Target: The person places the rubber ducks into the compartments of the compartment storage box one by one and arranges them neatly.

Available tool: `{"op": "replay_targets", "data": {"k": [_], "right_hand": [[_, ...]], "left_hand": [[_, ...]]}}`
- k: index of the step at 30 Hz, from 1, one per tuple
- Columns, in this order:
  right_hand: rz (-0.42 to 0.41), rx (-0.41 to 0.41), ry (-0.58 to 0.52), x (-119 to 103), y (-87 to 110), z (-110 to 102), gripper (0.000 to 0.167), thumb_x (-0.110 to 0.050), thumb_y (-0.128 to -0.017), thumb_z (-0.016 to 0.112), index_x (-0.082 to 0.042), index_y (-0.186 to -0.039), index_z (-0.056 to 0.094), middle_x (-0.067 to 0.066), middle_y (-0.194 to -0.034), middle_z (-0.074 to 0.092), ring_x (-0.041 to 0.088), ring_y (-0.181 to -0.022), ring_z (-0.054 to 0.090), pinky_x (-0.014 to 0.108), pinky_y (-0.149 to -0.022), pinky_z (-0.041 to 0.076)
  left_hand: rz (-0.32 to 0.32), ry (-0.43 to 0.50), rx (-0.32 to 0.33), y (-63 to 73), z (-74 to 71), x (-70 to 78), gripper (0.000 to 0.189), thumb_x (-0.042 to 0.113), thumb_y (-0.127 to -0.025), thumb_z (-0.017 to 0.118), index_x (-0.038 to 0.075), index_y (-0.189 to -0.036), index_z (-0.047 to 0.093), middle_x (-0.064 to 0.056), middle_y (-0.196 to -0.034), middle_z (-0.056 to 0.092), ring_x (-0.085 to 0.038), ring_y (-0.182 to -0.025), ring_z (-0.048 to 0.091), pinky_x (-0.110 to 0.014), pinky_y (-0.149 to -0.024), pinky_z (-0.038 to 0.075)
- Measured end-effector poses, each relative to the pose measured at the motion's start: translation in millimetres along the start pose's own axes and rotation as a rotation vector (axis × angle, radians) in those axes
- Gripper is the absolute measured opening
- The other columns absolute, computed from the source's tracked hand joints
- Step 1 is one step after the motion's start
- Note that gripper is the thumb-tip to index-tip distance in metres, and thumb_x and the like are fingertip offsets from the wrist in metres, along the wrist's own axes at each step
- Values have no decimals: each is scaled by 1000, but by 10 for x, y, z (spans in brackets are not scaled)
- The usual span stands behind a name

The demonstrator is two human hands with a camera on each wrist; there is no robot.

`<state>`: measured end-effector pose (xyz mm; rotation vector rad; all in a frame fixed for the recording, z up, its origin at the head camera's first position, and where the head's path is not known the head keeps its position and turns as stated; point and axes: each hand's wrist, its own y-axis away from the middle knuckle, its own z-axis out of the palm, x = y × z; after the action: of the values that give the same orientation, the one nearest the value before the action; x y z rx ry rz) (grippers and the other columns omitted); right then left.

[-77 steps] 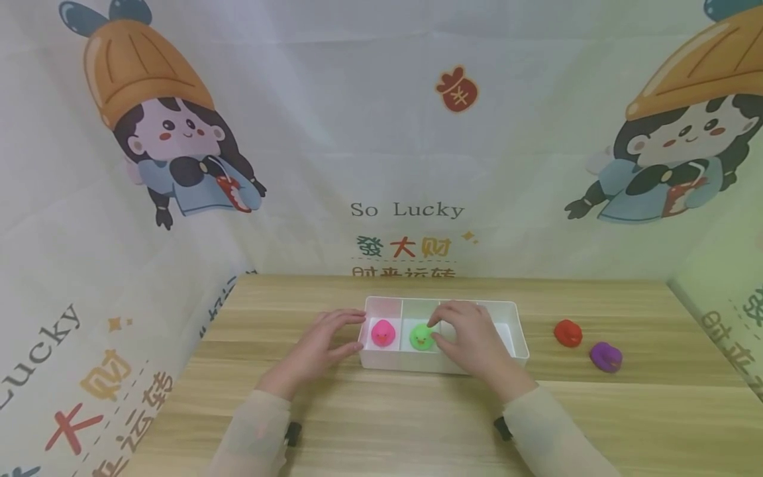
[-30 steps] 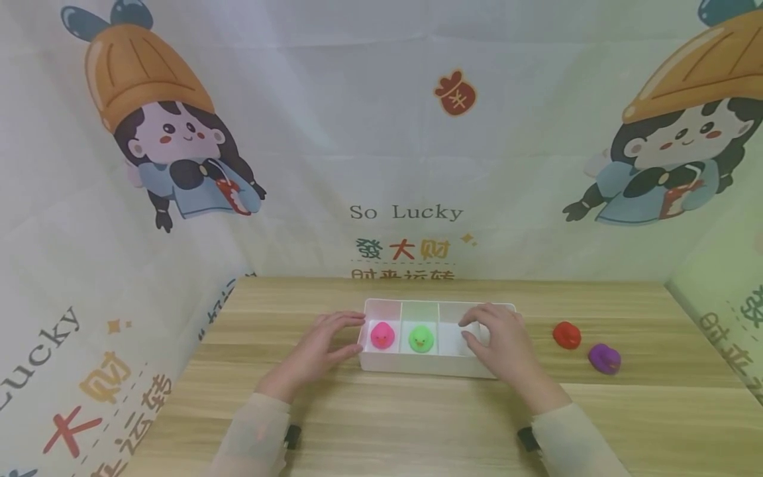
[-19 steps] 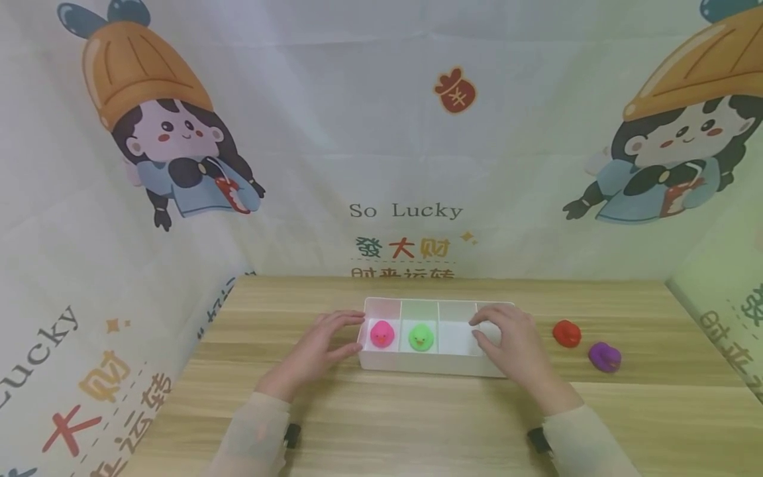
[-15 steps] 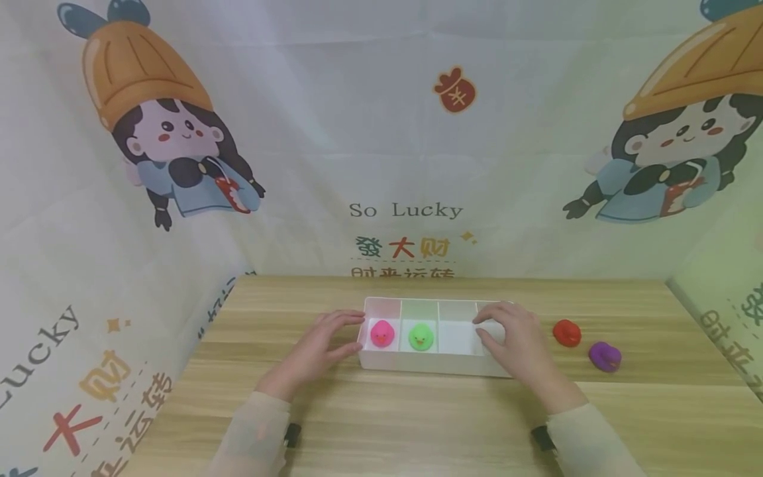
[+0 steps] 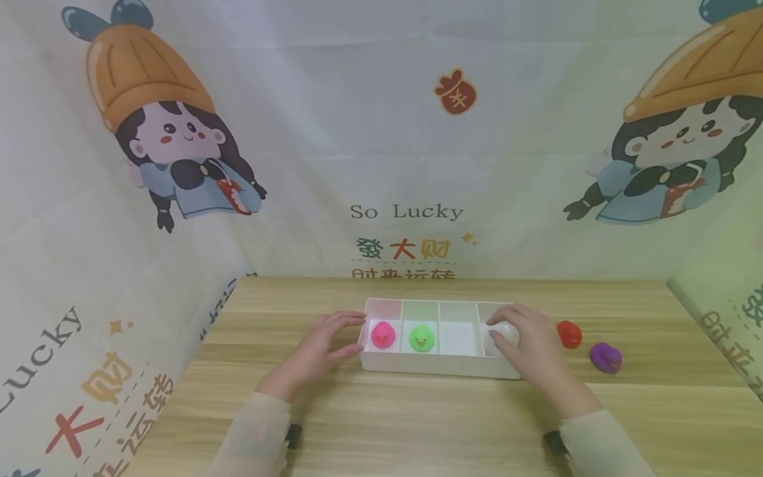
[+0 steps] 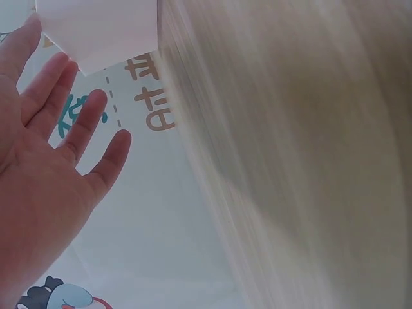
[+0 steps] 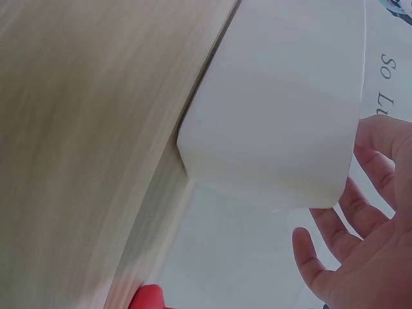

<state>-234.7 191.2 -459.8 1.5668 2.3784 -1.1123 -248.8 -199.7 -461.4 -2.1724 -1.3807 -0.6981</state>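
A white box (image 5: 438,365) with side-by-side compartments sits on the table. Its leftmost compartment holds a pink toy duck (image 5: 383,335), and a green toy duck (image 5: 422,338) is in the one beside it. My left hand (image 5: 316,344) has its fingertips at the box's left end; the left wrist view shows its fingers spread under the box corner (image 6: 103,32). My right hand (image 5: 530,341) is over the right end compartment, thumb and fingers apart, partly hiding it. In the right wrist view its relaxed fingers are along the box's edge (image 7: 277,109).
On the wooden table (image 5: 417,424), right of the box, lie a red toy duck (image 5: 570,334), partly behind my right hand, and a purple toy duck (image 5: 605,358). A printed cloth (image 5: 405,132) hangs behind and at both sides.
My right hand has moved away from the green duck, rightward along the box to its right end, uncovering the third compartment. My left hand has stayed at the left end.
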Motion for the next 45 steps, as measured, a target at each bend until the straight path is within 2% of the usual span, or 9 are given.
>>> {"op": "replay_targets", "data": {"k": [9,17,21,31,43,45], "right_hand": [[39,-25,21,48,40,-58,15,-7,-87,79,-13,-100,75,9,-113,75,39,-116,66,62,-100,48],[41,2,35,106,67,-116,14,-7,-87,79,-11,-100,75,12,-113,75,41,-116,65,62,-100,49],[29,11,22,127,86,-135,14,-5,-86,79,-11,-99,74,13,-112,75,42,-116,65,62,-101,49],[58,3,29,179,161,-204,16,-6,-87,79,-12,-101,75,11,-113,75,40,-113,66,64,-100,46],[71,22,46,244,224,-309,17,-7,-87,78,-10,-104,75,15,-115,75,43,-113,66,63,-100,50],[80,15,62,274,237,-321,17,-9,-89,78,-10,-105,75,15,-116,74,40,-106,68,60,-94,54]], "left_hand": [[-22,8,-7,1,-2,-3,52,23,-95,76,13,-144,60,0,-156,52,-32,-150,38,-59,-124,33],[7,-8,5,-18,20,-36,51,22,-96,75,13,-143,60,-1,-156,52,-33,-149,39,-59,-124,33],[0,0,4,-19,23,-28,51,22,-96,75,13,-143,60,0,-156,52,-32,-149,39,-59,-124,33],[4,1,0,-15,17,-27,51,22,-96,75,13,-144,60,-1,-156,52,-32,-150,39,-59,-124,33],[6,-14,3,-5,10,-10,51,22,-96,75,12,-144,59,-2,-156,52,-32,-150,38,-58,-125,31],[7,-16,4,-3,10,-11,51,22,-96,75,12,-144,59,-2,-156,52,-32,-150,38,-58,-125,31]]}}
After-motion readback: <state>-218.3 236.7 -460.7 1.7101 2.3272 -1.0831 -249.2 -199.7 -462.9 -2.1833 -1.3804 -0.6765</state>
